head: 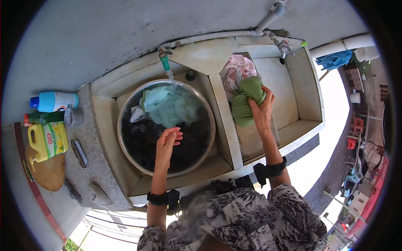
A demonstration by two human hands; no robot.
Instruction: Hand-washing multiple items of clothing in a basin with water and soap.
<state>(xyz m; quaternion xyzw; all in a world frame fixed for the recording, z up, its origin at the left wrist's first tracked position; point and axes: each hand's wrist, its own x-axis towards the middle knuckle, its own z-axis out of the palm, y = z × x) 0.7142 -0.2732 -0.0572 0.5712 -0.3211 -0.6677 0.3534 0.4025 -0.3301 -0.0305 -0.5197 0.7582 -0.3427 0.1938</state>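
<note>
In the right half of the sink, my right hand (263, 106) grips a bundled green cloth (246, 114) on the ribbed washboard surface (251, 141). A pink cloth (238, 69) lies crumpled just behind it, touching it. My left hand (168, 139) hovers over the near middle of a round metal basin (121, 131), its fingers slightly apart and nothing in them. Dark water (188, 146) fills the basin. Light teal fabric (166, 105) floats there, partly under the surface, with a small whitish piece (137, 113) at its left. Water runs from a tap with a green nozzle (165, 61) onto the far side.
A divider wall (221, 119) separates the two sink halves. On the left ledge are a blue bottle (56, 101), a green bottle (47, 118), a yellow jug (51, 139), a plastic cup (73, 117) and a scrub brush (79, 153). A second tap (282, 47) juts over the right half.
</note>
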